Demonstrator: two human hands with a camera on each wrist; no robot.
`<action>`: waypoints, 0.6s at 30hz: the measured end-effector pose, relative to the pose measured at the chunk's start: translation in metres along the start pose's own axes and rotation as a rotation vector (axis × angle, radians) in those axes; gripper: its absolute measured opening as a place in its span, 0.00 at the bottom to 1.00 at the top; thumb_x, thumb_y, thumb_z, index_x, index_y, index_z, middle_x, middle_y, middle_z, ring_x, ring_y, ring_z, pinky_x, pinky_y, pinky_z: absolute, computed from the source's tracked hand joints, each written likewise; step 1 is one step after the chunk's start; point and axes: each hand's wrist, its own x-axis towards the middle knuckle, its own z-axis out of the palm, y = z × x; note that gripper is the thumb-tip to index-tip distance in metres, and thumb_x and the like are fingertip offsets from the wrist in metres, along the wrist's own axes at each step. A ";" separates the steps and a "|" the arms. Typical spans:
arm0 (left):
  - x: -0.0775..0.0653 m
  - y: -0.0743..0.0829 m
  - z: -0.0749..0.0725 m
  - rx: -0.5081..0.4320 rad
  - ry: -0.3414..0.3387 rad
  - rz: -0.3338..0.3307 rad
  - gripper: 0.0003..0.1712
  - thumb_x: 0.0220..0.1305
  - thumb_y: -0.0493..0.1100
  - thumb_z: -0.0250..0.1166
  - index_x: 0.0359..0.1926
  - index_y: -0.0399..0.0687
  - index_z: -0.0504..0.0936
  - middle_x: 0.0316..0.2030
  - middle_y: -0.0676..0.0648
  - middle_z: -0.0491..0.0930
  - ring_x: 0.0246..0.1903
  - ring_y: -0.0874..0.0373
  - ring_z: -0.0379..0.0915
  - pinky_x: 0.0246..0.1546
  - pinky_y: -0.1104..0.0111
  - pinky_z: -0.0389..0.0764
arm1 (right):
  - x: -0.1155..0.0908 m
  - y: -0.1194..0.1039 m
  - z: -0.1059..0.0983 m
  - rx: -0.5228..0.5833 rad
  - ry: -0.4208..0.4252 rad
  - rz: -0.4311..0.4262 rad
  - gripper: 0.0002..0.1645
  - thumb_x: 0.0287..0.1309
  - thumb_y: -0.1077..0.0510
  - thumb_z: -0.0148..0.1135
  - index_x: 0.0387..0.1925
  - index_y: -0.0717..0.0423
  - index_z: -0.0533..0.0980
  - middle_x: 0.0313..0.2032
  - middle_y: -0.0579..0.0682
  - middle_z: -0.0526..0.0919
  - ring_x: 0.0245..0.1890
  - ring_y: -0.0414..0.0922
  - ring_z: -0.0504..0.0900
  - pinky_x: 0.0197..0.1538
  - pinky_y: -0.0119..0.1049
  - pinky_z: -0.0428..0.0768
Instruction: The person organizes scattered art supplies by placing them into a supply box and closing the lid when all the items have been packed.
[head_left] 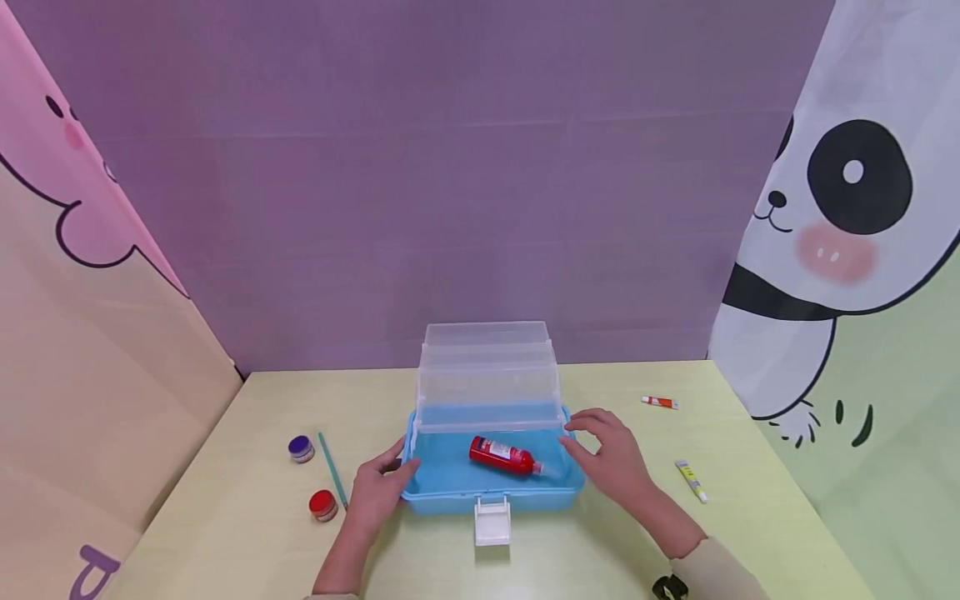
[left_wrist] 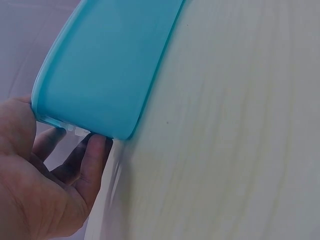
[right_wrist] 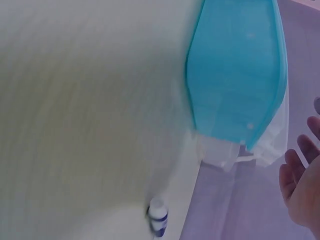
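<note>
A light-blue plastic box (head_left: pixel 450 502) sits on the table with its see-through lid (head_left: pixel 487 375) raised at the back. Its white latch (head_left: pixel 492 525) hangs down in front. Inside lies a red bottle (head_left: pixel 498 455) with a white label and a pale tip pointing right. My left hand (head_left: pixel 378 492) grips the box's left end, thumb at the rim and fingers bent round the far corner in the left wrist view. At the right rim, my right hand (head_left: pixel 611 454) has its thumb and fingers loosely bent and parted; the right wrist view shows these fingers (right_wrist: pixel 300 165) apart from the box.
Left of the box are a purple-lidded jar (head_left: pixel 302 448), a red-lidded jar (head_left: pixel 323 505) and a thin teal brush-like stick (head_left: pixel 332 468). To the right lie an orange-red tube (head_left: pixel 660 402) and a yellow tube (head_left: pixel 691 481). A purple backdrop (head_left: pixel 480 183) stands behind the table.
</note>
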 end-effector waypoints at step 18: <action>0.002 -0.003 0.000 -0.007 -0.004 -0.002 0.36 0.63 0.52 0.67 0.70 0.54 0.67 0.51 0.37 0.73 0.42 0.47 0.72 0.34 0.66 0.82 | -0.034 0.043 -0.044 -0.044 0.048 0.143 0.07 0.52 0.63 0.72 0.32 0.49 0.83 0.34 0.39 0.82 0.35 0.46 0.81 0.34 0.44 0.80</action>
